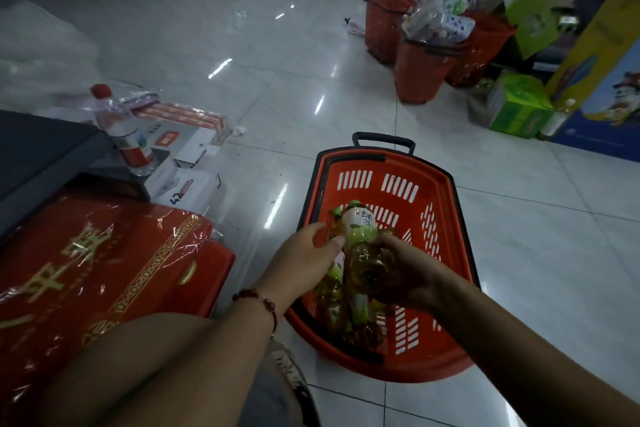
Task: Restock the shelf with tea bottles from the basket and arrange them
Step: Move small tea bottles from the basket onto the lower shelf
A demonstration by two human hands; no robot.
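Note:
A red plastic basket (429, 191) with a black handle stands on the tiled floor in front of me. Several tea bottles (334, 308) with green caps, pale green labels and amber liquid lie in it. My right hand (401, 270) grips the lower body of one tea bottle (360, 229), lifted and pointing away from me over the basket. My left hand (304, 253) curls around a second bottle beside it, fingers against the label. A bead bracelet sits on my left wrist. No shelf is in view.
Red gift boxes (104, 270) wrapped in plastic lie at the left, with white cartons and a red-capped water bottle (121, 128) behind. Other red baskets (426, 73), one full of goods, stand at the back right beside green boxes (516, 107). The glossy floor stretches ahead.

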